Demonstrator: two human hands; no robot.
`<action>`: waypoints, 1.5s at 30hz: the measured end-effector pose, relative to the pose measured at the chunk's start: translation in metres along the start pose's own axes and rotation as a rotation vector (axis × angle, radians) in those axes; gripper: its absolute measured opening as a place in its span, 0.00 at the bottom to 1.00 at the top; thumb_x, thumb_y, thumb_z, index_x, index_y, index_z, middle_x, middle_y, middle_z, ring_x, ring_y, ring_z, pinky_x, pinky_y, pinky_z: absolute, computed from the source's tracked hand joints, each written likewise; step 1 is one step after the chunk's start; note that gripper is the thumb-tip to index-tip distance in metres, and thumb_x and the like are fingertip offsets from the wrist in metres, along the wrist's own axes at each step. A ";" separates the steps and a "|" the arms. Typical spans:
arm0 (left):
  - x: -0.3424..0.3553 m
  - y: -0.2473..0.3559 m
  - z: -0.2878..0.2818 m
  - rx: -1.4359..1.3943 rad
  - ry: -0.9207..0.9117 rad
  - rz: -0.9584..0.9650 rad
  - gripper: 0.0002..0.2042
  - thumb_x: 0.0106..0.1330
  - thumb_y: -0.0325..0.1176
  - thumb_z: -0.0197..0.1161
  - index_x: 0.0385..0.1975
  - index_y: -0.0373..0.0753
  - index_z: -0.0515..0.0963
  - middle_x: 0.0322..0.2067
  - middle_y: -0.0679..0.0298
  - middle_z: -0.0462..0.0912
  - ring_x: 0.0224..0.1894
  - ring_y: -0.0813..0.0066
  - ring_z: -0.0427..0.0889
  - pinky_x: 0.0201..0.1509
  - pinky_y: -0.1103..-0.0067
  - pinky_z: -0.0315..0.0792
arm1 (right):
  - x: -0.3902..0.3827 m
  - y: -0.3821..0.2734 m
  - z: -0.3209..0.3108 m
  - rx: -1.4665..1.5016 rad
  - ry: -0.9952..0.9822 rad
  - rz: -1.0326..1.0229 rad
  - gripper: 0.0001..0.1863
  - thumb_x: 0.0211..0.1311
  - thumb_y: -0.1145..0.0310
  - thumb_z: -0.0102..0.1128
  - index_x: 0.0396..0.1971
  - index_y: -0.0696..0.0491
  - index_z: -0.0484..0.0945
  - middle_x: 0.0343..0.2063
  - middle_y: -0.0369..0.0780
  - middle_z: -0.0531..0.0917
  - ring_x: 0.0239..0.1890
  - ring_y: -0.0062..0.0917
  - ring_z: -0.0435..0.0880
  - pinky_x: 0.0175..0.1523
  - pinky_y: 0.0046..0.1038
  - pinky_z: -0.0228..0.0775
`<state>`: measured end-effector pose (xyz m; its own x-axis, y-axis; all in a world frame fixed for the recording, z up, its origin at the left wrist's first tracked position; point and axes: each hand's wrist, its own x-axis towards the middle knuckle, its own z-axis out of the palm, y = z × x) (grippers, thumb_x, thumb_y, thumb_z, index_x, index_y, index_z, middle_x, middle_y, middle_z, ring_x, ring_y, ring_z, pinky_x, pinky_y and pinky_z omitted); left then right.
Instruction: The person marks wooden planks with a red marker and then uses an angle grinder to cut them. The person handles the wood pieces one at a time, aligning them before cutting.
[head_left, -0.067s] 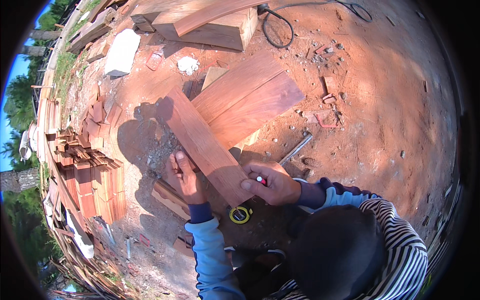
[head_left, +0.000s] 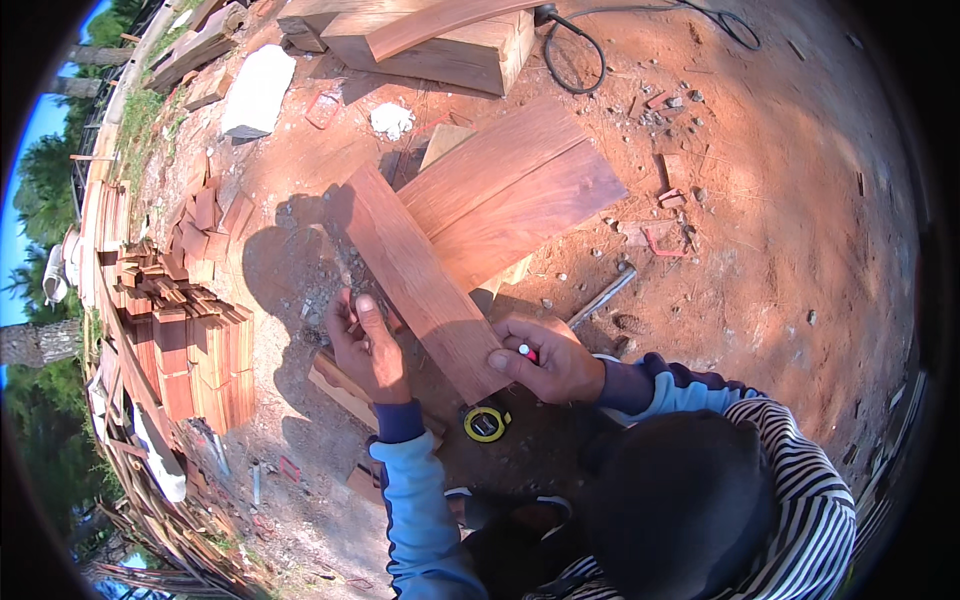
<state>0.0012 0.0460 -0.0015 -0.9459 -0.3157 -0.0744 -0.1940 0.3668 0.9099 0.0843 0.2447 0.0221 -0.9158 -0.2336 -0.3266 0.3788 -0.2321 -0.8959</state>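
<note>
My right hand (head_left: 552, 362) grips the near end of a reddish-brown wooden board (head_left: 425, 280), thumb on top. A red marker with a white tip (head_left: 528, 352) pokes out between the fingers of that hand. Just left of the board, my left hand (head_left: 368, 345) is raised with its thumb apart and fingers loosely curled; nothing shows plainly in it. The held board slants across two wider planks (head_left: 520, 200) lying side by side. On the ground below the board's near end sits a yellow and black tape measure (head_left: 484, 424).
Cut wood pieces (head_left: 200, 365) are stacked at the left. Heavy timber beams (head_left: 430, 55), a black cable (head_left: 575, 75) and a white block (head_left: 260, 90) lie farther off. A metal rod-like tool (head_left: 603, 297) rests right of the planks. Rubble (head_left: 670, 195) dots the reddish ground.
The whole view has shifted slightly, with things sitting farther right. My left hand's fingers are more curled, and a pale blurred streak appears beyond them. My right hand keeps its hold.
</note>
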 end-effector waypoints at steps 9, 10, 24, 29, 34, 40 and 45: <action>0.035 0.053 0.003 0.352 -0.424 0.636 0.36 0.59 0.48 0.64 0.63 0.34 0.59 0.64 0.42 0.56 0.67 0.43 0.56 0.66 0.61 0.57 | 0.020 0.000 -0.004 -0.247 0.097 -0.133 0.13 0.62 0.65 0.57 0.39 0.60 0.76 0.26 0.40 0.77 0.29 0.19 0.75 0.34 0.25 0.68; 0.038 0.053 0.003 0.369 -0.449 0.664 0.37 0.58 0.48 0.65 0.63 0.35 0.59 0.64 0.42 0.56 0.67 0.42 0.55 0.66 0.60 0.56 | 0.021 -0.001 -0.003 -0.220 0.100 -0.120 0.13 0.62 0.66 0.56 0.40 0.60 0.76 0.26 0.40 0.78 0.29 0.19 0.76 0.34 0.25 0.69; 0.048 0.045 0.014 0.463 -0.575 0.681 0.40 0.53 0.50 0.68 0.64 0.38 0.61 0.66 0.43 0.53 0.67 0.39 0.53 0.67 0.58 0.55 | 0.024 0.002 -0.003 -0.170 0.117 -0.099 0.13 0.62 0.67 0.56 0.41 0.60 0.76 0.27 0.39 0.79 0.30 0.17 0.76 0.36 0.24 0.70; 0.047 0.046 0.016 0.445 -0.573 0.675 0.40 0.53 0.50 0.68 0.64 0.38 0.61 0.66 0.43 0.53 0.67 0.40 0.53 0.67 0.59 0.56 | 0.024 0.001 -0.004 -0.153 0.104 -0.104 0.12 0.62 0.68 0.56 0.41 0.60 0.76 0.26 0.39 0.78 0.30 0.17 0.75 0.36 0.23 0.70; 0.048 0.043 0.017 0.434 -0.584 0.665 0.40 0.53 0.49 0.68 0.64 0.38 0.61 0.66 0.42 0.52 0.68 0.41 0.53 0.67 0.60 0.56 | 0.024 0.000 -0.005 -0.166 0.099 -0.084 0.11 0.62 0.68 0.56 0.40 0.60 0.76 0.26 0.38 0.77 0.29 0.16 0.74 0.35 0.23 0.69; 0.047 0.044 0.017 0.427 -0.585 0.654 0.40 0.53 0.49 0.69 0.64 0.38 0.61 0.66 0.42 0.52 0.68 0.42 0.52 0.66 0.61 0.57 | 0.025 0.005 -0.005 -0.191 0.107 -0.144 0.11 0.63 0.68 0.56 0.40 0.59 0.75 0.24 0.35 0.76 0.27 0.15 0.72 0.33 0.22 0.67; 0.047 0.045 0.016 0.418 -0.588 0.639 0.40 0.53 0.49 0.69 0.64 0.37 0.61 0.66 0.41 0.52 0.68 0.42 0.52 0.66 0.62 0.58 | 0.025 0.006 -0.006 -0.152 0.089 -0.110 0.11 0.63 0.67 0.55 0.40 0.59 0.75 0.23 0.33 0.75 0.27 0.14 0.70 0.33 0.21 0.66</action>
<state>-0.0559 0.0619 0.0289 -0.8618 0.4994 0.0888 0.4340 0.6353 0.6388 0.0628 0.2435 0.0063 -0.9613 -0.1286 -0.2438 0.2576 -0.1045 -0.9606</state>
